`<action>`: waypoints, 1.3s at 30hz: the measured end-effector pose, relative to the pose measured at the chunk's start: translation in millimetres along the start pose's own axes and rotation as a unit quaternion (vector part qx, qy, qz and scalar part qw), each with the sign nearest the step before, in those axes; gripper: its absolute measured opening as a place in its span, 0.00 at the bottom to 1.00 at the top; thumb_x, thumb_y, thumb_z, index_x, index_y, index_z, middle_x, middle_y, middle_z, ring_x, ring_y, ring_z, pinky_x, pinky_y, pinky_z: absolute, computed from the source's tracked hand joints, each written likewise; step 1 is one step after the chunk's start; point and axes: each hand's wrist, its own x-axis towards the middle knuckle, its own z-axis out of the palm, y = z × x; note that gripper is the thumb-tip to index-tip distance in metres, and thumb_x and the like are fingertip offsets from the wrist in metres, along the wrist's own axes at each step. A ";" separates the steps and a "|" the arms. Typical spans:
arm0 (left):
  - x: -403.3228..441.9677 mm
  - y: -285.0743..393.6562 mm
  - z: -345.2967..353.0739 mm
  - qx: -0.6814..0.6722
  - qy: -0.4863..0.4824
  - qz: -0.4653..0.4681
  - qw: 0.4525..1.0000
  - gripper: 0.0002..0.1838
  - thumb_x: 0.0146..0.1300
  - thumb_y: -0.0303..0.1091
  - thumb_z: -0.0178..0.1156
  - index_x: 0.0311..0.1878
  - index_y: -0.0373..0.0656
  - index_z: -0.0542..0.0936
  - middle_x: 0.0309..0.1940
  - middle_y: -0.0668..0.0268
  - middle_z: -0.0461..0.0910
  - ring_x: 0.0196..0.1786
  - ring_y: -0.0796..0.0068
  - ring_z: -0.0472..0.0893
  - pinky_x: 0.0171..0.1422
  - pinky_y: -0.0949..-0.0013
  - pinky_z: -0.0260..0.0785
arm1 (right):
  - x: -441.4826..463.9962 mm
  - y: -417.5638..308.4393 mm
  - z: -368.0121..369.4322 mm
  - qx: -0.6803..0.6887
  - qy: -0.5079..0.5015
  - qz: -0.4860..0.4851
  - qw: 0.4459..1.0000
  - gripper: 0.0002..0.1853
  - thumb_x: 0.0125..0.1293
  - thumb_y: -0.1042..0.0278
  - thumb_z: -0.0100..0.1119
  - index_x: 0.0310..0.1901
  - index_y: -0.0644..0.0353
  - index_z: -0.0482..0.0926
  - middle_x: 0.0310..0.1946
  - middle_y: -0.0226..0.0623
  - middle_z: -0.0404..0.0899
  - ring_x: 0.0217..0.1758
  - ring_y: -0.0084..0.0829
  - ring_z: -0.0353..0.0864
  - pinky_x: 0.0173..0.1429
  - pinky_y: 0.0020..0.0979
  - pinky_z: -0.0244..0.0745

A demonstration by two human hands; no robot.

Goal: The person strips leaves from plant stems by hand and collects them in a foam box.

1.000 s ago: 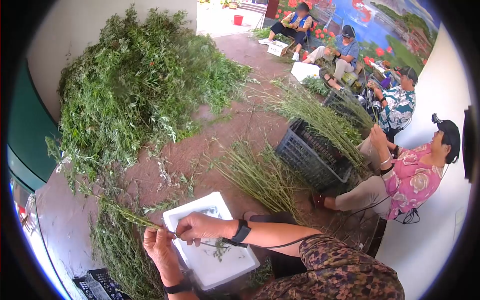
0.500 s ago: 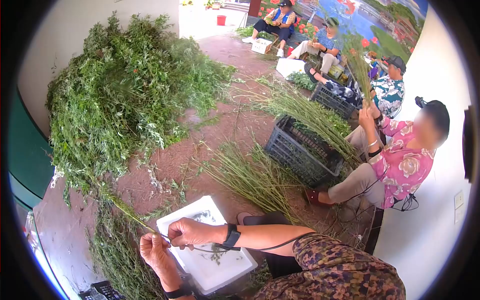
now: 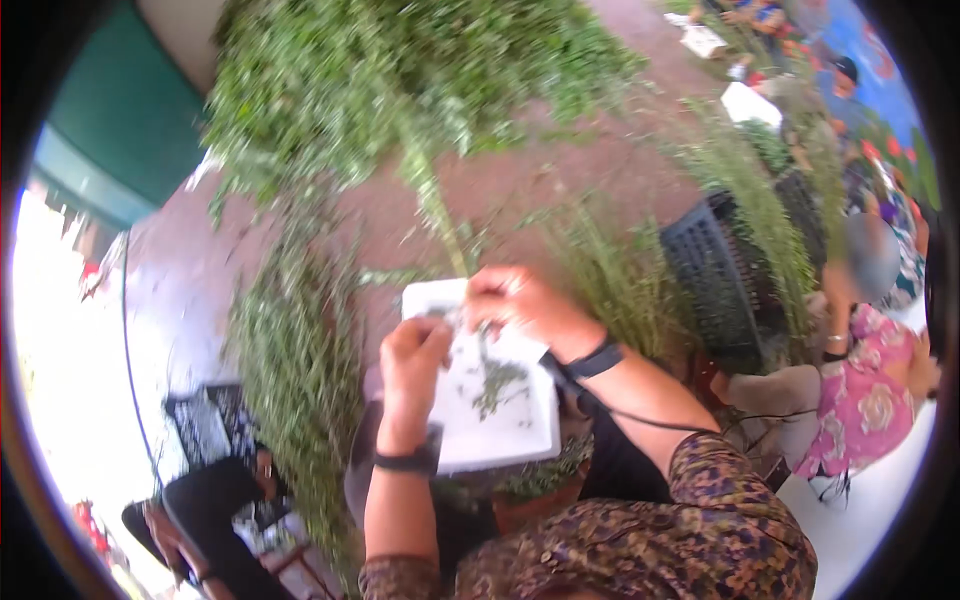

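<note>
Green leafy stem (image 3: 438, 220) is jutting past the white foam tray's (image 3: 465, 432) far edge, the right hand (image 3: 520, 302) gripping its near end; the left hand (image 3: 408, 365) is curling over the far-left corner, its hold blurred. Loose sprigs (image 3: 498, 385) are lying below, apparently caught there.

No readable text, labels, brands, numbers or signs anywhere — frame's motion-blurred. Checked white foam tray (image 3: 465, 447), dark wrist strap (image 3: 408, 460), slatted crate (image 3: 708, 262), painted wall (image 3: 884, 62) — can't make out a single character on any.
</note>
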 end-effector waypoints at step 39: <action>-0.9 0.8 -9.4 -0.263 -0.047 0.054 0.962 0.06 0.63 0.30 0.58 0.33 0.41 0.71 0.26 0.69 0.72 0.24 0.83 0.68 0.29 0.80 0.60 | -3.3 8.7 23.9 -0.070 -0.098 0.052 0.991 0.02 0.61 0.77 0.57 0.32 0.65 0.74 0.27 0.34 0.78 0.30 0.25 0.82 0.31 0.23 0.79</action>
